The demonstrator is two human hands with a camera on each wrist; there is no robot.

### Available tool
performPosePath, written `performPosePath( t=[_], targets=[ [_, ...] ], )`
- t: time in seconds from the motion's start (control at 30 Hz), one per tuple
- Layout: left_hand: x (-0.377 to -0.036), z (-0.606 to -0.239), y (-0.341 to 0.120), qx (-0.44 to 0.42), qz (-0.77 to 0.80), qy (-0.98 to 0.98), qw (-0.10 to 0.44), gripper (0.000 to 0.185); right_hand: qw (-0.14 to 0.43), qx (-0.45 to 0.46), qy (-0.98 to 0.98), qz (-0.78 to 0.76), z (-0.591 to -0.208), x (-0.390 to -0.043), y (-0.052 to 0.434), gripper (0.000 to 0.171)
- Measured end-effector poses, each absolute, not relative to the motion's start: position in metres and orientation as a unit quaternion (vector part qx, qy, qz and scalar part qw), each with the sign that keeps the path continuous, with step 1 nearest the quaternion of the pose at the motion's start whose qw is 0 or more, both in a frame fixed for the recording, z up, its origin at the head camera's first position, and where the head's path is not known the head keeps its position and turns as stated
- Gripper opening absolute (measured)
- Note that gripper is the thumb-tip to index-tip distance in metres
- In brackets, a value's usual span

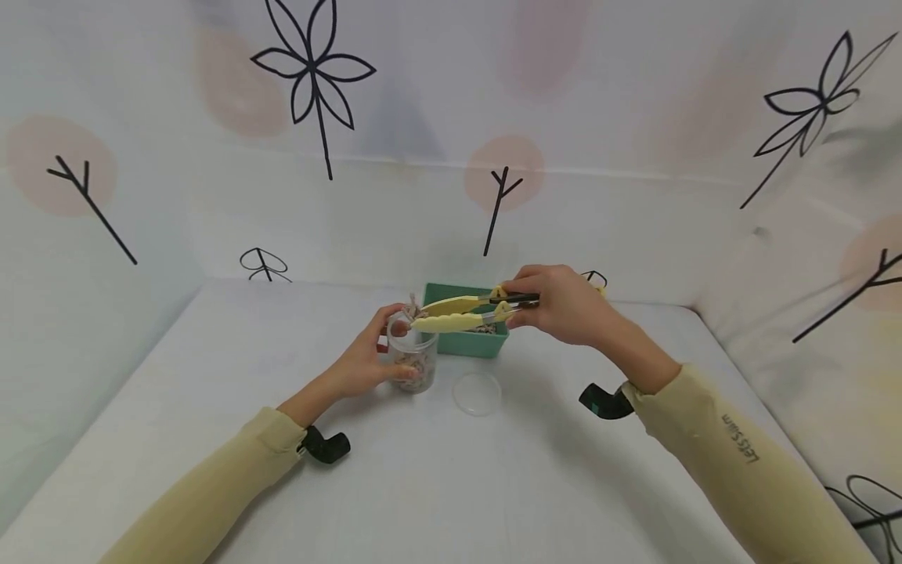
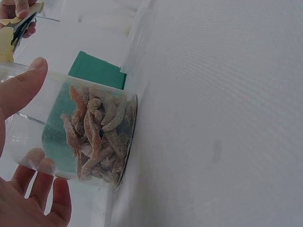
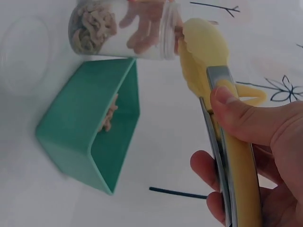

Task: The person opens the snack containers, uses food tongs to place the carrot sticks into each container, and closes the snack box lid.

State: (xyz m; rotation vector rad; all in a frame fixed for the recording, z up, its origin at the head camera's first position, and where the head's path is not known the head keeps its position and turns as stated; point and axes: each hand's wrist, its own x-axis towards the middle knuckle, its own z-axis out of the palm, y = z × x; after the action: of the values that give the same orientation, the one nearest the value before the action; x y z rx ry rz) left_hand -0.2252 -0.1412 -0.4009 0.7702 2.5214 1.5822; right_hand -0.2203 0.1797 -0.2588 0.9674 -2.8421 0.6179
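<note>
My left hand grips a clear plastic jar, thumb on one side and fingers on the other. Brownish, powdery dried strips fill its lower part. In my right hand is a pair of yellow-tipped metal tongs, held over the jar's open mouth. A few strips show at the tongs' tips in the head view; the right wrist view mostly hides them behind the yellow heads. Just right of the jar stands a green rectangular box with more strips inside.
A clear round lid lies flat on the white table, in front of the green box. White cloth walls with black plant drawings enclose the table's back and sides.
</note>
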Motion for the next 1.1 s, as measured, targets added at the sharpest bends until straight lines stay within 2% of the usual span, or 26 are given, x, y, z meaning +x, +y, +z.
performPosePath(
  t=[0.8,1.1],
  targets=[
    [-0.224,-0.399,-0.140,0.262,0.515,0.816,0.025,0.102,0.032,0.308,-0.937,0.162,-0.258,-0.220,0.170,0.051],
    [-0.205,-0.371,-0.136,0.271,0.518,0.810,0.030,0.092,0.045,0.293,-0.939,0.174,-0.264,-0.225,0.185,0.056]
  ],
)
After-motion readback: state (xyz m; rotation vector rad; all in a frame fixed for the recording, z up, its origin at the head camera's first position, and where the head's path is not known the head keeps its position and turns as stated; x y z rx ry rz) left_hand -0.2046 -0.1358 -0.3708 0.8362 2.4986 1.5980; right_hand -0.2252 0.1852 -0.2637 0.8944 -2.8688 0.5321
